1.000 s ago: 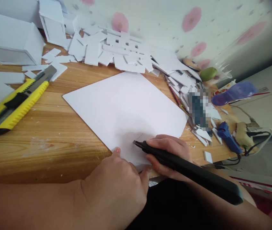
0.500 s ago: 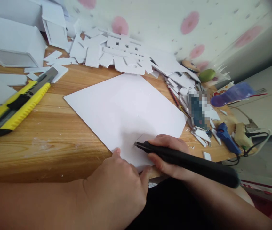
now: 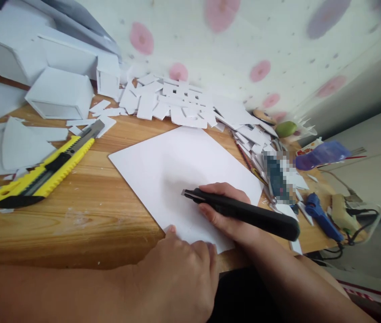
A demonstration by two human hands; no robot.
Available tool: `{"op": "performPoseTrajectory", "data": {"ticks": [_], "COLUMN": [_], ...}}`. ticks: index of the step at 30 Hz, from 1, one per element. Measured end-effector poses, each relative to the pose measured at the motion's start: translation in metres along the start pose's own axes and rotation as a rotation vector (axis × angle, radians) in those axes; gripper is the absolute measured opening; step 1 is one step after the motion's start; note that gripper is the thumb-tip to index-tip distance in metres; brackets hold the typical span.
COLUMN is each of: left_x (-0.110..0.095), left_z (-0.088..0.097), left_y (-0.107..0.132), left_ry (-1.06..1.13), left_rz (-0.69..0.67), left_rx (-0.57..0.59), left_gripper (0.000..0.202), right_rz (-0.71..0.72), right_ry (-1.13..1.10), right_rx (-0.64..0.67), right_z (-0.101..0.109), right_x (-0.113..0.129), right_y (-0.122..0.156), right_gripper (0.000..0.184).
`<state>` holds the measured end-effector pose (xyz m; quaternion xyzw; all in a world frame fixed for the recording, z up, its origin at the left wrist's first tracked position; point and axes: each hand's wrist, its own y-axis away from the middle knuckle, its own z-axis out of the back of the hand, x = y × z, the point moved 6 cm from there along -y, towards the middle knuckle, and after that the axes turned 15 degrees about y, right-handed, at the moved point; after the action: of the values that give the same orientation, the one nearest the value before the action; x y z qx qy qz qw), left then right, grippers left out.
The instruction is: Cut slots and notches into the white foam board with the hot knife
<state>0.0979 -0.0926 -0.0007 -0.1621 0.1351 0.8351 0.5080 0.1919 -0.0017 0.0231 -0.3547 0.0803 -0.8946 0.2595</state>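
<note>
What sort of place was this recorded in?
Probably a home craft desk: a wooden tabletop against a pink-spotted wall, heaps of white board offcuts, a yellow utility knife, and the right hand holding a black cutter on a white sheet.

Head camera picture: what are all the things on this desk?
flat white board sheet: one, white, table centre
slim black utility knife: one, black, in right hand
yellow-and-black utility knife: one, yellow-black, left of sheet
small white board offcuts: many, white, heaped by wall
white board boxes: several, white, back left
blue glue gun: one, blue, far right
wooden table: one, brown, under everything
left hand: one, pressing sheet's near edge
right hand: one, gripping knife
</note>
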Motion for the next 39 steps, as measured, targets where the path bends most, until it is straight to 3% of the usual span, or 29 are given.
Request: {"op": "performPoseTrajectory", "data": {"ticks": [6,9,15,27,35,39], "left_x": [0.000,0.000,-0.001,-0.002,-0.002,-0.002], "left_z": [-0.002,-0.005,-0.011,-0.012,0.003,0.000], "left_y": [-0.003,-0.004,-0.005,0.001,0.003,0.004], "left_ry": [-0.006,0.017,0.005,0.003,-0.052,-0.047], "left_rz": [0.021,0.042,0.062,0.061,0.056,0.047], "left_rx": [0.019,0.021,-0.090,-0.084,-0.001,0.034], "left_gripper": [0.029,0.033,0.042,0.043,0.041,0.045], "right_rz": [0.023,0.023,-0.001,0.059,0.068,0.068], "right_ry": [0.056,0.081,0.072,0.110,0.111,0.112], "right_rx": [0.025,0.019,0.019,0.034,0.025,0.027], "right_z": [-0.005,-0.005,-0.008,-0.011,-0.011,-0.009], "right_x": [0.002,0.003,0.001,0.005,0.002,0.002], "right_y": [-0.005,-0.005,-0.002,-0.001,0.008,0.010], "right_gripper": [0.022,0.021,0.021,0.018,0.020,0.019]}}
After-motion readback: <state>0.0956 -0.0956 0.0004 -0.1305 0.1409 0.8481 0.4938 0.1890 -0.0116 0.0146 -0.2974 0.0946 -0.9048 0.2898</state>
